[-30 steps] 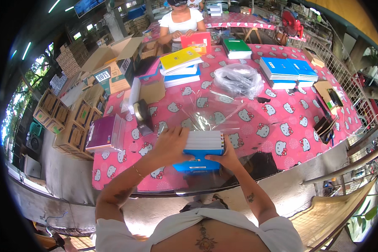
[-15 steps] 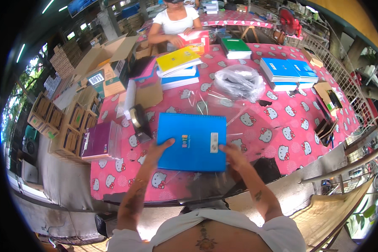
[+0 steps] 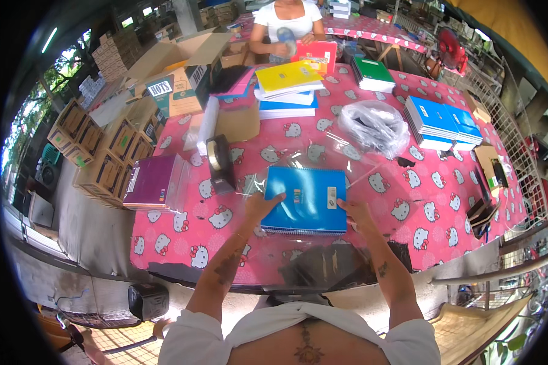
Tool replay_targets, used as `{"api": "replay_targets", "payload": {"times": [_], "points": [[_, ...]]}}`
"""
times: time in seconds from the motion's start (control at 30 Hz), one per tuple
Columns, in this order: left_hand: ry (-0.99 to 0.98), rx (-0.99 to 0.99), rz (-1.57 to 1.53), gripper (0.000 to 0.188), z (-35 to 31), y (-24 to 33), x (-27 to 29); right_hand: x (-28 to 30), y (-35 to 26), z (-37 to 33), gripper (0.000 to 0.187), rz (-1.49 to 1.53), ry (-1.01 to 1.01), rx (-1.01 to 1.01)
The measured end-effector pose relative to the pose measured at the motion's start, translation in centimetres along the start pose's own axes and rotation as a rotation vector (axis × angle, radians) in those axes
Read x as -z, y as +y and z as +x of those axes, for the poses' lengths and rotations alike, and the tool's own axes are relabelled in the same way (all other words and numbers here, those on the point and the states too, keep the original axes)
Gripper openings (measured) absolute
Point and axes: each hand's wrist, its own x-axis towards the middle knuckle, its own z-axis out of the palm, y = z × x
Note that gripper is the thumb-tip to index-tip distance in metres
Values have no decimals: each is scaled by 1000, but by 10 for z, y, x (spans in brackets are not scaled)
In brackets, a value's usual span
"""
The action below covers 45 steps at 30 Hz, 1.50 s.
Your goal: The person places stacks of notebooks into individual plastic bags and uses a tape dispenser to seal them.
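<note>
Lengthwise, the blue notebook [image 3: 304, 199] runs left-right; its spiral [image 3: 304, 232] faces the person [image 3: 298, 328].

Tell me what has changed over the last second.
The blue notebooks, on edge earlier, have tipped down, cover up, over the clear plastic. The left hand and right hand still hold them. A co-worker's hand has taken up a rounded object. The tape dispenser and purple notebooks stayed put.
</note>
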Motion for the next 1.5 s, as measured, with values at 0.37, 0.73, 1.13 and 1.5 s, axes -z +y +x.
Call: {"api": "replay_targets", "payload": {"times": [0.37,0.73,1.13,1.5], "points": [[19,41,-207,73,-1,-23,2,7,18,13,58,-121,103,108],[-59,-631,-114,6,-132,-88,79,31,6,-125,19,-951,-248,342],[-260,-603,62,22,112,14,95,-153,34,-93,64,-1321,120,864],[467,-926,435,23,285,71,-46,-172,21,-93,58,-1381,139,715]]}}
